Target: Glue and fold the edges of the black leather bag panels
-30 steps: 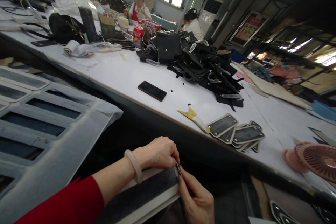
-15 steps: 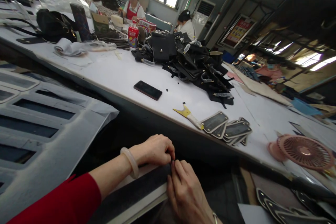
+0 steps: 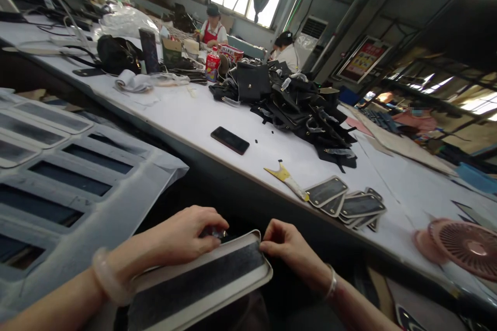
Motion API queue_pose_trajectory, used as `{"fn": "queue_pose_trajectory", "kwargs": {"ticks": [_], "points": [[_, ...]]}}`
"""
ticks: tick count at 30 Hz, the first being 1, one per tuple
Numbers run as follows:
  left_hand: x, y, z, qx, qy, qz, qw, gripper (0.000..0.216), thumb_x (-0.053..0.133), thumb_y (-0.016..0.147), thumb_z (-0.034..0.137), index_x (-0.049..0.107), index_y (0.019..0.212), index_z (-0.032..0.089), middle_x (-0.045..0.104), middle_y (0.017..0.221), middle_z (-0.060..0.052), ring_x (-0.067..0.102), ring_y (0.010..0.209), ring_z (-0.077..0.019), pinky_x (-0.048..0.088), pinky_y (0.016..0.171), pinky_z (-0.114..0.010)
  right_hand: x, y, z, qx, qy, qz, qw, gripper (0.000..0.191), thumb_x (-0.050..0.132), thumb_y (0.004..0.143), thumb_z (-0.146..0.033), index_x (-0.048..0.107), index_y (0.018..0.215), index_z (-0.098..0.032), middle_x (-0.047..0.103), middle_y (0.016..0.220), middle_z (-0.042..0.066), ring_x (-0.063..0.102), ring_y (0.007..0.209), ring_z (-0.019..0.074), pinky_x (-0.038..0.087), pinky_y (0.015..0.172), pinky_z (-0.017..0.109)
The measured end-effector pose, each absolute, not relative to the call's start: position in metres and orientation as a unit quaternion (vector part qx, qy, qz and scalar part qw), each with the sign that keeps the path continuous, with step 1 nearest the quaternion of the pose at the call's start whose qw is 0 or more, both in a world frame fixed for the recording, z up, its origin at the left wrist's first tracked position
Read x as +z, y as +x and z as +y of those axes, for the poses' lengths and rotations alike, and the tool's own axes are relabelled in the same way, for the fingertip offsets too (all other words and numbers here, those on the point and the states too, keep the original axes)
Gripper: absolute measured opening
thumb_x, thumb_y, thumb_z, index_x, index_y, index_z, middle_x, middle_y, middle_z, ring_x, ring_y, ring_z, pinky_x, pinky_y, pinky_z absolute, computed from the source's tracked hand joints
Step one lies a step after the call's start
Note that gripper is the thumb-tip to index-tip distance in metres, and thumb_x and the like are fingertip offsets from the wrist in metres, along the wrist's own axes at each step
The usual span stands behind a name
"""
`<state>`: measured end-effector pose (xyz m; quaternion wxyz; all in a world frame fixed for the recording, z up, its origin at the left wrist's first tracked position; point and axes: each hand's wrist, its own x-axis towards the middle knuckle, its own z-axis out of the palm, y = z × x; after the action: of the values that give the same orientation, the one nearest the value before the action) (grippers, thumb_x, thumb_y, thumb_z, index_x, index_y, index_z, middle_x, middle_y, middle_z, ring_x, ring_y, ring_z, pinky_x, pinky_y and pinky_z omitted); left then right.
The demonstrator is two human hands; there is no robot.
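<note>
Black with a pale border, a panel [image 3: 202, 278] slants from lower left to upper right beneath us. Our left hand [image 3: 189, 235] curls around a small shiny thing [image 3: 222, 234] at its upper long edge; our right hand [image 3: 289, 244] is nearer its far end, fingertips pinched there, grip uncertain. Beyond lie similar pieces [image 3: 329, 192].

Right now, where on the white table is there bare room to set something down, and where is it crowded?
The table has one bare patch between the white roll and the phone, another between the black pile, the plates and the fan. Crowded: the pile itself, and the near edge, where a yellow tool lies beside the overlapping plates.
</note>
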<state>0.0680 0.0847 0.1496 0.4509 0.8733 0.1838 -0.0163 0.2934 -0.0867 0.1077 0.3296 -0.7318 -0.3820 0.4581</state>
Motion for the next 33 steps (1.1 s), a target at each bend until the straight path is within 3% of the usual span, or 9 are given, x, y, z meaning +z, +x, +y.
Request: {"fn": "queue_pose_trajectory", "kwargs": {"ticks": [4,8,14,20,26,27,29,31,33], "points": [[0.139,0.006,0.090,0.004,0.833,0.266,0.485,0.034,0.059,0.085,0.032,0.071,0.116,0.027,0.072,0.114,0.000,0.066,0.106,-0.0205,0.050,0.095,-0.027,0.108,0.299,-0.082,0.559,-0.682,-0.355,0.309,0.032,0.073,0.071,-0.038,0.059,0.091,-0.017,0.056,0.073,-0.003,0.051,0.064,0.0112,0.043,0.059,0.023],[0.090,-0.056,0.080,0.068,0.787,0.383,0.478,0.041,0.063,0.083,0.049,0.069,0.119,0.031,0.070,0.124,-0.001,0.063,0.117,-0.0260,0.049,0.103,-0.034,0.116,0.301,-0.077,0.608,-0.659,-0.370,0.245,0.045,0.068,0.080,-0.037,0.063,0.121,-0.019,0.063,0.089,0.001,0.056,0.071,0.0126,0.045,0.060,0.021],[0.033,-0.088,0.051,0.186,0.760,0.472,0.407,0.043,0.062,0.082,0.054,0.067,0.121,0.038,0.068,0.129,0.003,0.063,0.120,-0.0252,0.048,0.103,-0.037,0.124,0.303,-0.060,0.629,-0.641,-0.410,0.161,0.062,0.062,0.084,-0.034,0.049,0.145,-0.025,0.069,0.114,0.003,0.060,0.081,0.0148,0.047,0.063,0.021],[0.076,-0.048,0.040,0.214,0.829,0.442,0.269,0.039,0.063,0.083,0.052,0.067,0.120,0.038,0.066,0.131,0.000,0.065,0.116,-0.0248,0.055,0.098,-0.041,0.123,0.298,-0.052,0.625,-0.631,-0.427,0.171,0.065,0.066,0.083,-0.038,0.050,0.143,-0.021,0.070,0.116,0.002,0.063,0.103,0.0208,0.048,0.090,0.029],[0.118,0.007,0.021,0.163,0.877,0.373,0.255,0.039,0.069,0.079,0.027,0.069,0.119,0.027,0.069,0.125,-0.006,0.066,0.112,-0.0273,0.056,0.096,-0.046,0.106,0.311,-0.051,0.648,-0.581,-0.462,0.173,0.084,0.072,0.075,-0.061,0.049,0.144,-0.019,0.067,0.123,0.008,0.060,0.115,0.0271,0.044,0.101,0.036],[0.121,0.016,0.017,0.154,0.879,0.366,0.264,0.039,0.068,0.081,0.026,0.068,0.120,0.026,0.068,0.126,-0.006,0.065,0.112,-0.0268,0.055,0.097,-0.045,0.102,0.314,-0.049,0.647,-0.579,-0.467,0.171,0.083,0.065,0.077,-0.069,0.052,0.142,-0.019,0.067,0.124,0.009,0.059,0.117,0.0279,0.043,0.101,0.038],[0.121,0.032,0.010,0.144,0.880,0.353,0.283,0.039,0.064,0.084,0.024,0.066,0.123,0.024,0.068,0.128,-0.006,0.064,0.114,-0.0253,0.054,0.100,-0.044,0.092,0.318,-0.043,0.650,-0.578,-0.462,0.169,0.086,0.030,0.087,-0.081,0.054,0.140,-0.018,0.066,0.125,0.012,0.060,0.117,0.0272,0.044,0.100,0.040],[0.118,0.047,0.006,0.145,0.880,0.346,0.292,0.037,0.061,0.087,0.022,0.065,0.124,0.021,0.069,0.126,-0.006,0.064,0.114,-0.0243,0.053,0.100,-0.042,0.078,0.319,-0.033,0.655,-0.584,-0.450,0.166,0.099,-0.005,0.089,-0.076,0.057,0.137,-0.016,0.069,0.119,0.012,0.064,0.112,0.0242,0.048,0.096,0.039],[0.114,0.059,0.004,0.148,0.882,0.343,0.286,0.034,0.056,0.089,0.018,0.066,0.122,0.020,0.071,0.122,-0.006,0.066,0.111,-0.0242,0.055,0.097,-0.042,0.060,0.315,-0.021,0.643,-0.603,-0.448,0.150,0.097,-0.001,0.092,-0.074,0.068,0.122,-0.013,0.073,0.105,0.011,0.068,0.101,0.0224,0.052,0.088,0.035]]}}
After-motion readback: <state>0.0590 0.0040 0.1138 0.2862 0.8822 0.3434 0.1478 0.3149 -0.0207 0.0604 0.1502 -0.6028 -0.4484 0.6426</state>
